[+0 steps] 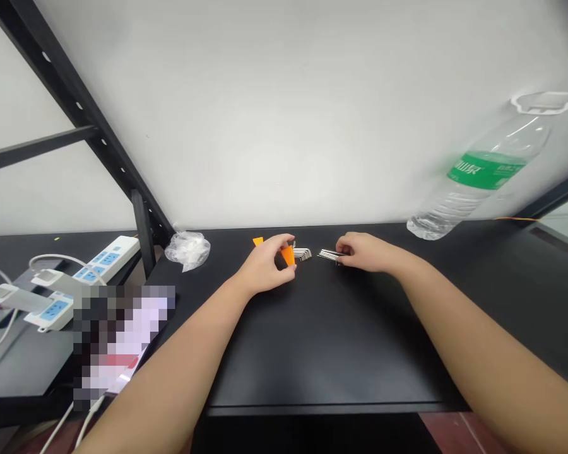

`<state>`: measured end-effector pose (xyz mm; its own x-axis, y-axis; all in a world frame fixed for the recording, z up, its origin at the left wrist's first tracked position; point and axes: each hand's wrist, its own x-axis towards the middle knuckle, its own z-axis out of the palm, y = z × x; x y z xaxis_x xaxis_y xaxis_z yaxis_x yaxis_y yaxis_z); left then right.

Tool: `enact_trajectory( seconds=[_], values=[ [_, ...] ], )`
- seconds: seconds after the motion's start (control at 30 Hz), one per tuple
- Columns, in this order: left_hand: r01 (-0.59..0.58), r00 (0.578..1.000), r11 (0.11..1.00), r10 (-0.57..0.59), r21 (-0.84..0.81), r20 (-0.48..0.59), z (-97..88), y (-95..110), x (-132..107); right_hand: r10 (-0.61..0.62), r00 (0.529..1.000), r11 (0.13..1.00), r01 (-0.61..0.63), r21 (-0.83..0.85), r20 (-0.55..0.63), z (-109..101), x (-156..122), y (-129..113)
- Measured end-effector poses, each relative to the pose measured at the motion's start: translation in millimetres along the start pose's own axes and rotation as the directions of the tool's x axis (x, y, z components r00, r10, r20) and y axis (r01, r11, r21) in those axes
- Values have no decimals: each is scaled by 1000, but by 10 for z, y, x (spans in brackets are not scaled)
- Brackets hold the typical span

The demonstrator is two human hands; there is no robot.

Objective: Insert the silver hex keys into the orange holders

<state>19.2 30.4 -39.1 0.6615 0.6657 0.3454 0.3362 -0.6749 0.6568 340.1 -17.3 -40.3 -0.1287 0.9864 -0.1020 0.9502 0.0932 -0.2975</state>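
My left hand (265, 266) is closed around an orange plastic holder (288, 255), with fingers on top and thumb at the near side. A row of bent silver hex keys (303, 254) lies just to the right of the holder; whether they sit in it I cannot tell. A small gap to the right, my right hand (364, 251) pinches several thin straight silver rods (329, 255), which look like the long arms of more hex keys. Their right ends are hidden by my fingers. Both hands are low over the black tabletop (322, 340).
A crumpled clear plastic bag (188, 250) lies left of my left hand. An empty-looking bottle (483, 170) with a green label stands at the back right. On the left are a white power strip (108, 255), cables and a lit, pixelated screen (132, 334). Black shelf posts (89, 126) rise there.
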Motion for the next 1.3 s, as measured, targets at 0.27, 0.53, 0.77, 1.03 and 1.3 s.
enact_trajectory(
  seconds=[0.27, 0.53, 0.77, 1.03, 1.3],
  values=[
    [58, 998, 998, -58, -11, -4, -13, 12, -15, -52, 998, 998, 50, 44, 30, -44, -43, -8],
    [53, 999, 999, -52, -15, 9, -2, 8, -3, -34, 999, 999, 34, -2, 16, -16, -24, -77],
    [51, 999, 999, -51, -13, 12, -16, 30, 1, -35, 999, 999, 34, 21, 37, -33, -28, -39],
    [53, 998, 999, -53, -12, 16, -6, 30, 4, -42, 999, 999, 42, 6, 11, -19, -28, -93],
    [59, 998, 998, -59, 12, -2, -8, 37, 10, -8, 1000, 1000, 8, -29, -2, 50, 19, -106]
  ],
)
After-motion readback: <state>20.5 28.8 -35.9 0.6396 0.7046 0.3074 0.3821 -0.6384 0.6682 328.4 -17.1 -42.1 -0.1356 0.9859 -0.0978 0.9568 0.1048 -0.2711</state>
